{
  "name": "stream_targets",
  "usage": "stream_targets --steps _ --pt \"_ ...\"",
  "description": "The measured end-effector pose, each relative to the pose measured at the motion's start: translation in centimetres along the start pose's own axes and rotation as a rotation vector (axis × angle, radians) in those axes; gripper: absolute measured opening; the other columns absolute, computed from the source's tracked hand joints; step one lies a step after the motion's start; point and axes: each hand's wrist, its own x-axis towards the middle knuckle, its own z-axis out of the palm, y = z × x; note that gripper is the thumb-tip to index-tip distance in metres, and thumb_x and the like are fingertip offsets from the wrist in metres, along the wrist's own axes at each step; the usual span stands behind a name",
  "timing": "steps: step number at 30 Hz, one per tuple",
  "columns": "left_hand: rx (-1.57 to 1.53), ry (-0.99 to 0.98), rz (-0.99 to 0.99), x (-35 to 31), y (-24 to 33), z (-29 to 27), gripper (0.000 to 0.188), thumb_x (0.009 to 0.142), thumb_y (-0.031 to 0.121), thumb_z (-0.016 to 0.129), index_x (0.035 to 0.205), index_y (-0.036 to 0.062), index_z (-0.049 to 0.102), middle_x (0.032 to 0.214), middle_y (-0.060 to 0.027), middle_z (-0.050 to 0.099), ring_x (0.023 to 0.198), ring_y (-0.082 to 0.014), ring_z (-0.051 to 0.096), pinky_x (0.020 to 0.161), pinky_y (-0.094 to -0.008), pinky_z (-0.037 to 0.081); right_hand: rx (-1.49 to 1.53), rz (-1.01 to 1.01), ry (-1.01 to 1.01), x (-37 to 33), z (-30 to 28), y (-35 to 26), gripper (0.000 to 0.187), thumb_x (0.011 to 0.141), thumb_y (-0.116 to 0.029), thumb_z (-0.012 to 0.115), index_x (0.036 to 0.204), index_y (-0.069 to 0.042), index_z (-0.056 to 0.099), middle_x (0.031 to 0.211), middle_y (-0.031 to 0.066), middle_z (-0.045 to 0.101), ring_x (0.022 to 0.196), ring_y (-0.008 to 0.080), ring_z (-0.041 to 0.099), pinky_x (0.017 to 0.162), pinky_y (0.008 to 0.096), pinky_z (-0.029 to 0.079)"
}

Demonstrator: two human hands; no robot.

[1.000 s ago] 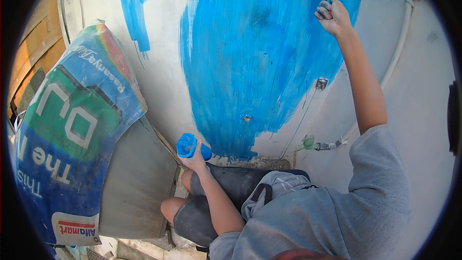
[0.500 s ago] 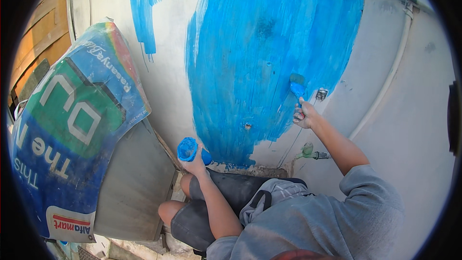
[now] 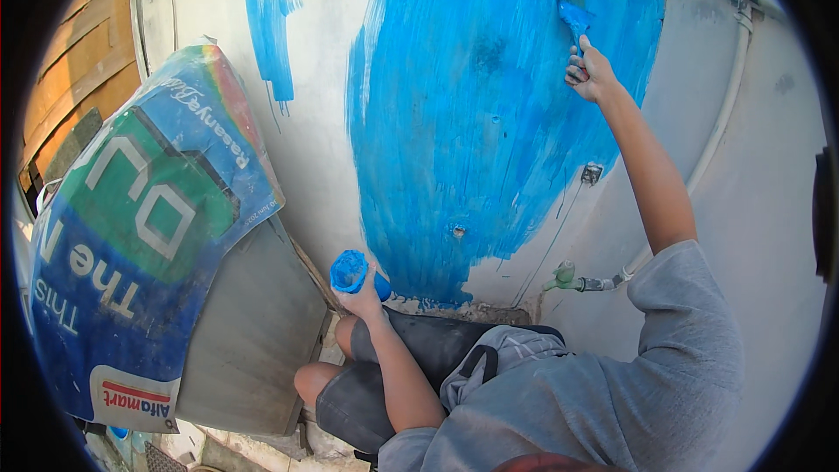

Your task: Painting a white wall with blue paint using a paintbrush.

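- Watching remotely through the head camera, I see the right hand (image 3: 591, 74) closed around the handle of a paintbrush (image 3: 575, 14).
- The brush is before the upper right of the blue paint (image 3: 437, 105) on the wall (image 3: 319, 149); its long axis runs up and slightly left, bristles uppermost. I cannot tell whether they touch.
- The left hand (image 3: 363, 295) grips a blue container (image 3: 350, 273), its open mouth toward my view.

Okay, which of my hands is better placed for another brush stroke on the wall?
Probably your right hand: it holds the paintbrush, raised in front of the blue-painted wall. Your left hand is lower and occupied with the blue container.
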Motion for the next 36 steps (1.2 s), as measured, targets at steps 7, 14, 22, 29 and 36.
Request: stream_targets --steps 7,14,22,29,36 --pt "-0.02 0.013 -0.026 0.1 -0.1 -0.2 0.081 0.058 0.013 0.095 0.126 0.0013 0.052 0.121 -0.0116 0.059 0.11 -0.0238 0.06 0.098 -0.0374 0.049 0.0 0.533 0.188 -8.7 -6.3 20.9 0.041 0.101 -0.052 0.047 0.085 -0.015 0.05 0.063 -0.0025 0.03 0.048 0.0136 0.022 0.054 0.0312 0.024" --pt "-0.066 -0.013 -0.017 -0.5 0.4 -0.4 0.082 0.06 0.02 0.096 0.125 0.0008 0.052 0.121 -0.0137 0.06 0.112 -0.0267 0.059 0.099 -0.0409 0.046 0.216 0.864 0.253 -9.6 -8.0 21.3 0.036 0.107 -0.031 0.036 0.078 -0.011 0.044 0.054 -0.0021 0.031 0.042 0.0142 0.022 0.052 0.0322 0.023" --pt "-0.059 -0.033 -0.024 -0.5 0.7 0.0 0.082 0.061 0.016 0.095 0.128 0.0006 0.051 0.123 -0.0143 0.059 0.113 -0.0275 0.059 0.1 -0.0412 0.046 0.112 -0.216 0.038 -6.5 -2.0 -2.9 0.029 0.107 -0.034 0.042 0.093 -0.009 0.048 0.058 -0.004 0.029 0.046 0.0108 0.02 0.055 0.0278 0.025" --pt "-0.015 0.005 -0.048 0.0 0.6 -0.4 0.084 0.061 0.016 0.094 0.13 0.0013 0.05 0.127 -0.0145 0.057 0.117 -0.0282 0.058 0.101 -0.0422 0.045 -0.072 0.157 0.082 -3.5 -6.0 8.6 0.036 0.103 -0.047 0.047 0.089 -0.014 0.049 0.059 -0.0039 0.029 0.048 0.0116 0.021 0.053 0.0302 0.024" --pt "0.022 -0.002 -0.119 -0.5 1.9 -0.6 0.084 0.06 0.016 0.095 0.13 0.0025 0.05 0.128 -0.0137 0.057 0.117 -0.0273 0.058 0.101 -0.0423 0.047 0.108 0.799 0.21 -12.2 -8.1 25.3 0.037 0.105 -0.046 0.041 0.088 -0.014 0.048 0.062 -0.0033 0.034 0.047 0.0133 0.022 0.053 0.0316 0.024"
